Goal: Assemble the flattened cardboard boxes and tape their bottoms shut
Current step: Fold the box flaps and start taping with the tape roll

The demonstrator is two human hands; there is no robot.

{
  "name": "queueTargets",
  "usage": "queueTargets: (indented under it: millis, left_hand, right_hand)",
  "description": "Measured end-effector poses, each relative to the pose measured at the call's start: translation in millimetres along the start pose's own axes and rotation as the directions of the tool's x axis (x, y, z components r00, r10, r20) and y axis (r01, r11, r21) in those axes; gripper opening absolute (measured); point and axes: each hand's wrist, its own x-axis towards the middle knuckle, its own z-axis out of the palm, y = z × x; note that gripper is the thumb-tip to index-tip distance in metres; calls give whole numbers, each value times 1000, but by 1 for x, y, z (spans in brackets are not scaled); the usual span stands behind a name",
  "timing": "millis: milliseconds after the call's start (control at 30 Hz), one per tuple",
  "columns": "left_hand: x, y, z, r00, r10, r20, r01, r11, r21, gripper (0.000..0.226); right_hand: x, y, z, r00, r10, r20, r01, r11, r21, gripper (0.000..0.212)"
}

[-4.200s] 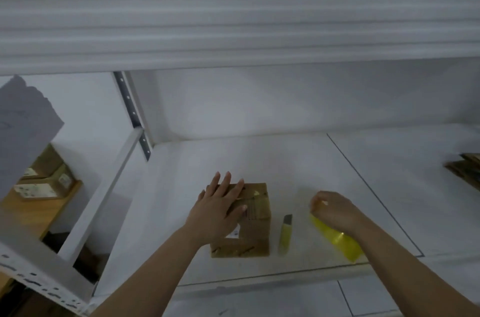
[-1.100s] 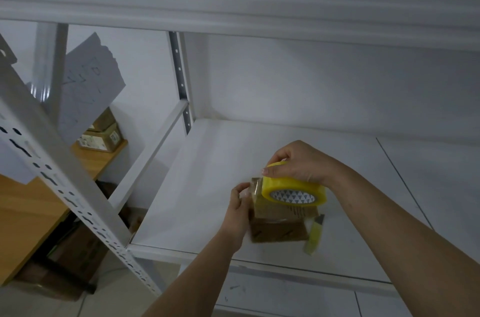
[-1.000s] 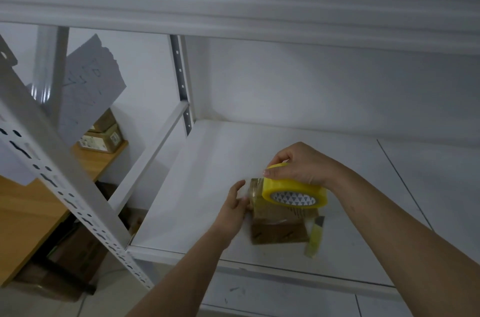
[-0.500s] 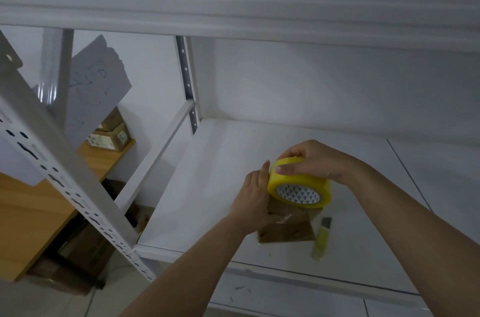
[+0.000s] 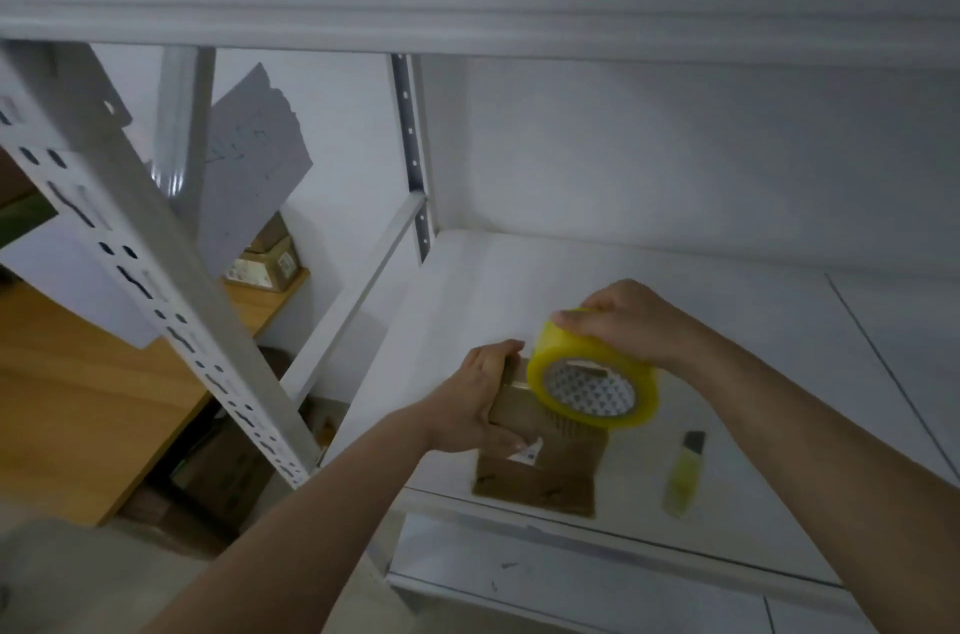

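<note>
Hands grip box and tape roll.

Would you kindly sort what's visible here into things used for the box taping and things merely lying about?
In use: small brown cardboard box; yellow tape roll; left hand; right hand; yellow utility knife.
Lying about: cardboard boxes on wooden desk; grey paper sheet.

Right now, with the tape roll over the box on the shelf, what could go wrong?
1. The left hand grips only the left end of the small cardboard box, so pulling tape could twist the box and lay the strip crooked.
2. The box sits close to the shelf's front edge; a hard tug from the right hand on the yellow tape roll might drag it off.
3. The yellow utility knife lies beside the right forearm and could get knocked.
</note>
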Motion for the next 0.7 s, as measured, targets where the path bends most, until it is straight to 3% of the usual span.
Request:
queueTargets:
  millis: [100,200,433,700]
  left_hand:
    - [1,3,-4,999,7,34,-9,998,59,114]
    - [3,5,-3,998,14,61,-19,996,88,111]
    - [5,-1,-1,996,44,78,-54,991,123,109]
    - [10,7,-10,987,-4,158,-32,975,222,112]
  right_hand:
    - [-9,13,-21,997,76,-15,-77,941,-328,56]
    - [-18,32,-23,978,199,-55,-193,782,-593,58]
    - [-21,64,0,949,307,-64,-293,796,-529,61]
    - [-20,66,12,958,276,-83,-259,699,-667,56]
